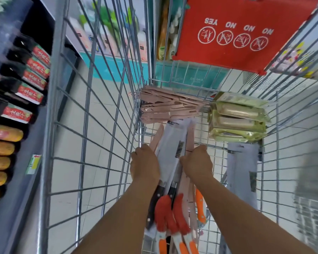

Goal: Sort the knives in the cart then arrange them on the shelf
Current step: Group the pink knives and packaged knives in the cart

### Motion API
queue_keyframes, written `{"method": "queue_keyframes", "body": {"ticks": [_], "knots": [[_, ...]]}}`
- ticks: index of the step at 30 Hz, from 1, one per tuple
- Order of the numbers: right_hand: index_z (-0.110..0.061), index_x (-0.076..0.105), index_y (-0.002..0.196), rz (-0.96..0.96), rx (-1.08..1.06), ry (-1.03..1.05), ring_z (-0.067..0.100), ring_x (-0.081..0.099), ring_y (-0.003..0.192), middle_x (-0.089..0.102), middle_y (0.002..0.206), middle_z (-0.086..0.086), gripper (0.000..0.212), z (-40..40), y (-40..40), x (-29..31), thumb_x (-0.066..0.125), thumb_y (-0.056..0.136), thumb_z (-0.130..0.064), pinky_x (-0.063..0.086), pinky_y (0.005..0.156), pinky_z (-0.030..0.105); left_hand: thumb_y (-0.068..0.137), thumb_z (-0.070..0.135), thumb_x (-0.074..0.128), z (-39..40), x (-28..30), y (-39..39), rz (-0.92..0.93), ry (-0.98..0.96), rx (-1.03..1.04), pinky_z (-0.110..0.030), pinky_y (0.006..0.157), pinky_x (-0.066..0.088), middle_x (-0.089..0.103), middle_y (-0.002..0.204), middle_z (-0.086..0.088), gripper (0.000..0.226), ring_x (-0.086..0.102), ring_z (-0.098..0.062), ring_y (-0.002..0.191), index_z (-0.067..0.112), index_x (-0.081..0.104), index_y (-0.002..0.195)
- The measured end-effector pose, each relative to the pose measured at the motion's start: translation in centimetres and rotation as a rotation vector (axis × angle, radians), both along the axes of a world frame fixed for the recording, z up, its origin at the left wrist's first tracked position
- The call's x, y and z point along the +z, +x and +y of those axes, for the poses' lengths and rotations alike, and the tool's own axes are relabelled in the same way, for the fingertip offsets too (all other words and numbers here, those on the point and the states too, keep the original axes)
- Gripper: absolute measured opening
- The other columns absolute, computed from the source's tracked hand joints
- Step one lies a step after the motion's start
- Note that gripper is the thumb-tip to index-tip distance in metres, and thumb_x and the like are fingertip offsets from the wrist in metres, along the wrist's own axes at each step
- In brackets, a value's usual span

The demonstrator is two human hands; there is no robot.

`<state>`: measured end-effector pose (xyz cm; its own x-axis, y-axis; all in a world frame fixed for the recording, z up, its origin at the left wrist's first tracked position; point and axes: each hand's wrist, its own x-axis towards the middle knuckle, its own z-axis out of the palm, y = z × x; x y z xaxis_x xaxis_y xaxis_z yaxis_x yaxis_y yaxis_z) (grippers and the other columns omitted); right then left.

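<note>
Red cart flap (242, 32) reads, blurrily, "YES NO NO NO".

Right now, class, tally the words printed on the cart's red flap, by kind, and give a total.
On the red flap:
YES: 1
NO: 3
Total: 4
</note>
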<state>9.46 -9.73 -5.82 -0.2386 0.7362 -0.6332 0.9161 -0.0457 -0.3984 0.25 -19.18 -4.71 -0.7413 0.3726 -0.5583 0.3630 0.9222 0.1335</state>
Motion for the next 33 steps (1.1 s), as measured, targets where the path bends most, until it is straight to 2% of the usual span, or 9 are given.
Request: {"method": "queue_keyframes", "body": {"ticks": [3,6,8,13,17,22,27,31,33], "knots": [[0.002,0.049,0.114,-0.033,-0.026,-0.025,0.028,0.061,0.087,0.061,0.095,0.010,0.033,0.4,-0.1,-0.2,0.057,0.086,-0.012,0.038,0.062,0.025,0.091,-0.001,0.046,-0.1,0.1,0.0,-0.013,-0.007,-0.012,-0.035,0.091,0.045,0.047,0.129,-0.016,0.041,0.047,-0.030,0.119,0.002,0.040,0.132],[-0.004,0.060,0.082,-0.012,-0.093,-0.072,0.019,0.057,0.060,0.054,0.065,0.002,0.010,0.9,0.2,-0.2,0.060,0.080,-0.014,0.034,0.046,0.020,0.091,0.001,0.050,-0.3,0.0,-0.3,-0.056,0.021,0.039,-0.038,0.088,0.048,0.051,0.124,-0.013,0.036,0.052,-0.030,0.114,0.006,0.045,0.126],[-0.004,0.059,0.069,0.037,-0.127,-0.082,0.017,0.050,0.049,0.052,0.057,0.005,0.013,0.9,0.7,-0.1,0.061,0.079,-0.011,0.037,0.044,0.019,0.089,0.003,0.053,-0.4,-0.1,-0.4,-0.074,0.057,0.092,-0.039,0.084,0.049,0.055,0.119,-0.013,0.034,0.056,-0.030,0.109,0.007,0.048,0.123],[-0.009,0.059,0.077,0.103,-0.064,0.012,0.021,0.053,0.063,0.058,0.068,0.006,0.019,0.6,1.6,0.1,0.051,0.092,-0.020,0.034,0.049,0.023,0.092,0.005,0.042,0.0,0.4,-0.4,-0.057,0.185,0.250,-0.035,0.063,0.042,0.062,0.106,-0.012,0.026,0.062,-0.031,0.094,0.007,0.047,0.117],[-0.014,0.059,0.084,0.139,0.019,0.115,0.015,0.051,0.064,0.060,0.075,0.000,0.021,0.8,0.9,0.4,0.047,0.097,-0.027,0.031,0.050,0.024,0.094,0.005,0.042,0.0,0.7,-0.7,-0.018,0.282,0.311,-0.033,0.060,0.039,0.062,0.096,-0.007,0.015,0.057,-0.025,0.079,0.013,0.049,0.104],[-0.021,0.057,0.094,0.358,0.067,0.161,0.019,0.062,0.074,0.068,0.085,0.000,0.017,1.7,-1.3,2.0,0.044,0.098,-0.032,0.043,0.058,0.026,0.097,0.016,0.046,1.6,2.3,-1.3,0.052,0.564,0.330,-0.014,0.044,0.031,0.059,0.080,-0.003,0.019,0.047,-0.008,0.058,0.016,0.055,0.079],[-0.021,0.060,0.095,0.483,0.137,0.062,0.012,0.058,0.066,0.067,0.078,-0.004,0.014,2.5,-4.1,3.3,0.048,0.097,-0.028,0.039,0.055,0.024,0.092,0.017,0.054,6.0,4.0,-1.2,-0.355,0.753,0.879,-0.017,0.048,0.040,0.063,0.079,0.001,0.008,0.056,-0.011,0.063,0.016,0.062,0.092],[-0.011,0.067,0.092,0.510,0.153,-0.097,0.015,0.057,0.060,0.063,0.066,-0.001,0.013,4.1,-4.9,3.9,0.054,0.094,-0.016,0.042,0.055,0.025,0.085,0.007,0.061,7.5,4.1,-1.3,-0.575,0.770,1.121,-0.018,0.046,0.042,0.062,0.069,0.000,0.008,0.055,-0.013,0.058,0.014,0.063,0.081],[-0.012,0.066,0.085,0.476,0.271,-0.081,0.009,0.055,0.055,0.060,0.062,-0.005,0.014,5.5,-5.2,4.1,0.055,0.094,-0.014,0.040,0.051,0.017,0.087,0.004,0.059,7.5,4.1,-1.6,-0.615,0.823,1.123,-0.020,0.052,0.043,0.065,0.080,-0.003,0.010,0.055,-0.014,0.062,0.011,0.066,0.090]]}}
